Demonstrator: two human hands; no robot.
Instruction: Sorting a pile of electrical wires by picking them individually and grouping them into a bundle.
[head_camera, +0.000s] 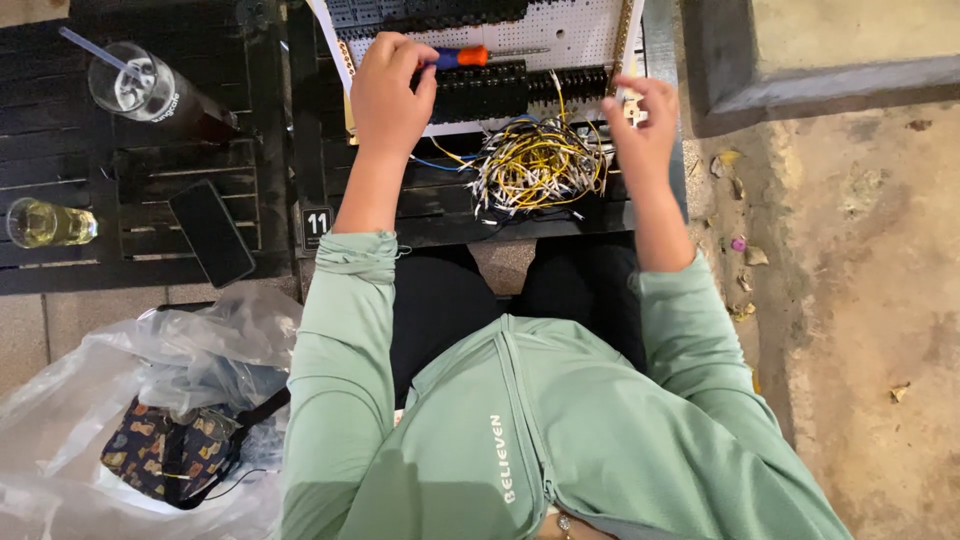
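Seen from above, near the top centre of the frame, the left hand (390, 90) is curled closed around a screwdriver (462, 57) with an orange and blue handle, whose metal shaft points toward the right across a white perforated panel (580, 35). Rows of black terminal blocks (490, 90) run across this panel just beside the hand. To the right, at the upper centre right, the right hand (643, 125) has its fingers pinched together at the panel's right edge; what it pinches is too small to tell. Between the two hands, slightly lower, lies a tangled bundle of yellow and white wires (540, 165), resting on a black slatted table (300, 150). Green sleeves lead down from both hands toward the bottom of the frame. On the table at the upper left stand a dark drink in a plastic cup with a straw (150, 90) and, at the left edge, a small glass of pale liquid (45, 222). A black phone (211, 232) lies between them and the arms. At the lower left, a clear plastic bag (130, 400) holds a patterned pouch (160, 450).
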